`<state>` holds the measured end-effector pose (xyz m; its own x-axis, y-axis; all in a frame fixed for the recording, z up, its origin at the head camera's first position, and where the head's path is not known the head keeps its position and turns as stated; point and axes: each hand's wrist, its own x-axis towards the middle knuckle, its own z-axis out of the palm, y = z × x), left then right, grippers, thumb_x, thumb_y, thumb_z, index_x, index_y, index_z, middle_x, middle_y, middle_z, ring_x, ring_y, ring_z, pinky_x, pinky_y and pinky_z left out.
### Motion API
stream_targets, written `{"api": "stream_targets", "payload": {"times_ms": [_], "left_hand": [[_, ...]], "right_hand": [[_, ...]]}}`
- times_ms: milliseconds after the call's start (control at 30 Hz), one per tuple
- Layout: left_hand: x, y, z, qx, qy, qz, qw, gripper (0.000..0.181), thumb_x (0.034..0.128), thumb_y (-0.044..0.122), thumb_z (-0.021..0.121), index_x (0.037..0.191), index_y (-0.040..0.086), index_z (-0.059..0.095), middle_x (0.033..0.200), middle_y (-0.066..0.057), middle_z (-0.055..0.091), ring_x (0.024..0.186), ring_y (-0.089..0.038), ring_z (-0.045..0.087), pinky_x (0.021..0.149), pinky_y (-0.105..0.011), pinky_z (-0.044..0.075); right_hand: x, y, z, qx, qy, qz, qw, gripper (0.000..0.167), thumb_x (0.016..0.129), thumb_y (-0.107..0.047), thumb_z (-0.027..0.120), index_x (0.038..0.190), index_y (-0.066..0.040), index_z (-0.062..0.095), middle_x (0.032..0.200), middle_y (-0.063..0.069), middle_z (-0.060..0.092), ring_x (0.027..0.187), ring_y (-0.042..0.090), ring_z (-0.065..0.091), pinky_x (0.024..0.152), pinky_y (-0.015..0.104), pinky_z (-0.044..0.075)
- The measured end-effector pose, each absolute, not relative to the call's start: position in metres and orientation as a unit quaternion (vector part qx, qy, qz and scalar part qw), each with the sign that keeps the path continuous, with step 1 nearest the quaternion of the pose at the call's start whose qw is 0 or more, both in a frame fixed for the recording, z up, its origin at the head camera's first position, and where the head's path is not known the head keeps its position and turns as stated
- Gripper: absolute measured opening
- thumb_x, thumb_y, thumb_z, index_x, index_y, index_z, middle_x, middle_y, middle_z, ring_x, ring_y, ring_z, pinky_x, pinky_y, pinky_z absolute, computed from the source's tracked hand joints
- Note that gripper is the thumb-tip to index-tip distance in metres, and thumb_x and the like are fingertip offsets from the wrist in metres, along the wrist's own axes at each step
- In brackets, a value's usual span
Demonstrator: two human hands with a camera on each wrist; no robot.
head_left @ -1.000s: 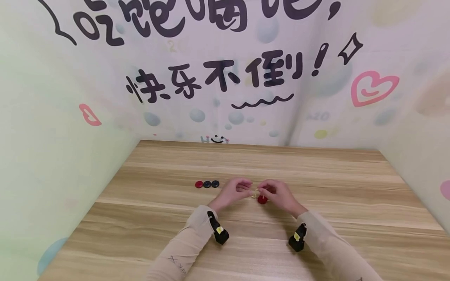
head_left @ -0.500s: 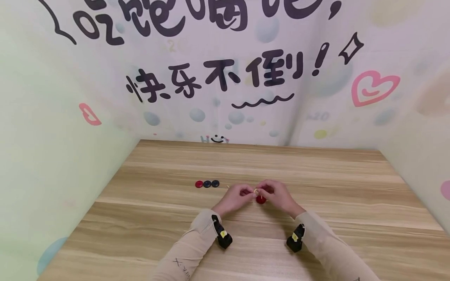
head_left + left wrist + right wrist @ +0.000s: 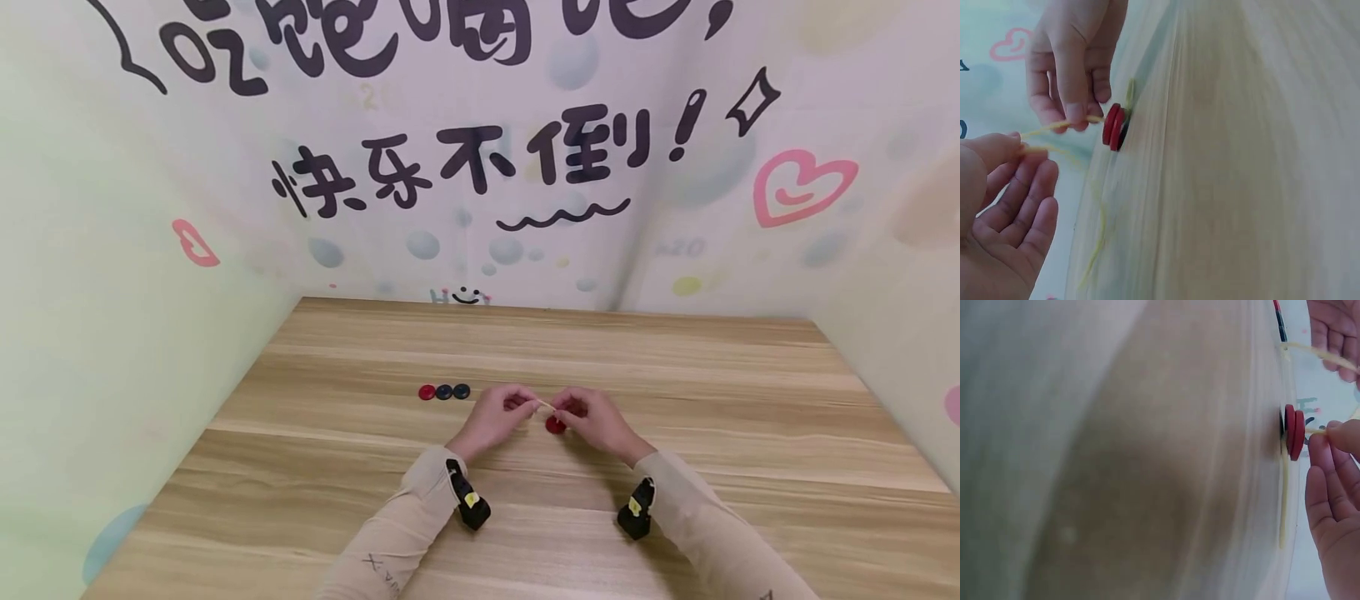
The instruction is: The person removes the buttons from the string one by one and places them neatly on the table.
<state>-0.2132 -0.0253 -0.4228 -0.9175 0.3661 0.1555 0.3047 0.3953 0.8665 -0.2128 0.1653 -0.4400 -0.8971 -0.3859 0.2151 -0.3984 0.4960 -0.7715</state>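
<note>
My left hand pinches a yellow string between thumb and fingertips. To its right, my right hand pinches the same string close above a small stack of red round discs. The string runs from one hand to the other. It also comes out under the stack, where its end lies along the table. Beneath the red discs a dark edge shows; whether it is another disc or shadow, I cannot tell. From the left hand a loose tail of string hangs down.
Left of my hands, a red disc and two dark discs lie in a row on the wooden table. A printed white cloth wall stands behind the table. Black cameras are strapped to both wrists.
The left hand first came right until its fingertips met the right hand at the string, then drew back left. The string loop between the hands is now a straight stretch. The stack shifted slightly left.
</note>
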Motion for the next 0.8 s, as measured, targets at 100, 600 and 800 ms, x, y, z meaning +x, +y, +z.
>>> {"api": "stream_targets", "payload": {"times_ms": [100, 600, 800], "left_hand": [[-0.214, -0.028, -0.420, 0.193, 0.840, 0.507, 0.026, 0.018, 0.0861, 0.018, 0.058, 0.095, 0.004, 0.064, 0.091, -0.004, 0.064, 0.083, -0.013, 0.059, 0.073, -0.022, 0.047], [-0.219, -0.016, -0.426, 0.242, 0.856, 0.455, 0.031, 0.013, 0.0821, 0.015, 0.063, 0.087, 0.005, 0.069, 0.078, -0.002, 0.066, 0.067, -0.004, 0.056, 0.061, -0.016, 0.046], [-0.218, -0.016, -0.427, 0.253, 0.855, 0.452, 0.033, 0.011, 0.0830, 0.011, 0.061, 0.085, 0.003, 0.069, 0.077, -0.003, 0.065, 0.069, -0.006, 0.057, 0.062, -0.016, 0.046]], "right_hand": [[-0.213, 0.165, -0.439, 0.220, -0.865, 0.450, 0.018, 0.007, 0.080, -0.001, 0.062, 0.088, 0.000, 0.062, 0.080, 0.004, 0.062, 0.070, 0.013, 0.058, 0.061, 0.023, 0.048], [-0.213, 0.159, -0.431, 0.224, -0.860, 0.459, 0.011, 0.005, 0.081, -0.003, 0.062, 0.086, -0.004, 0.064, 0.078, 0.004, 0.064, 0.069, 0.012, 0.059, 0.061, 0.022, 0.049], [-0.213, 0.159, -0.431, 0.228, -0.861, 0.454, 0.016, 0.004, 0.081, -0.003, 0.062, 0.085, -0.004, 0.064, 0.077, 0.003, 0.064, 0.068, 0.012, 0.059, 0.060, 0.023, 0.049]]}}
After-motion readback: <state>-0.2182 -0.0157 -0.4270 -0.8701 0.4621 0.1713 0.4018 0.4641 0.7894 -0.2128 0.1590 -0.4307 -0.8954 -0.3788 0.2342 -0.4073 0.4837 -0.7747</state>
